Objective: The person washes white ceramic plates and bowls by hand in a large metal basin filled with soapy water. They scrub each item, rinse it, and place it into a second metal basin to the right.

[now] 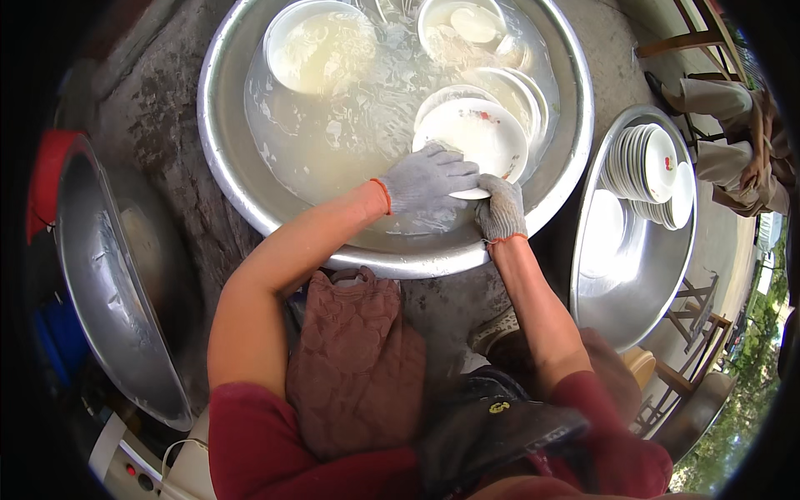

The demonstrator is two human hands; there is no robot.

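Observation:
A white plate with a floral rim (478,128) is tilted over the cloudy water (325,150) in a large round metal basin (215,144). My right hand (505,203), in a grey knit glove, grips the plate's near edge. My left hand (428,180), gloved the same way, lies with its palm on the plate's face, fingers spread. Beneath and behind that plate, more white plates (531,100) rest in the water. Farther back sit a round white dish (319,47) and a white bowl (462,25), both partly submerged.
At the right stands an oval metal tub (631,294) holding stacked white plates (644,162). Another metal basin (112,287) leans at the left near a red container (53,181). A seated person (737,137) and wooden furniture (681,44) are at the far right.

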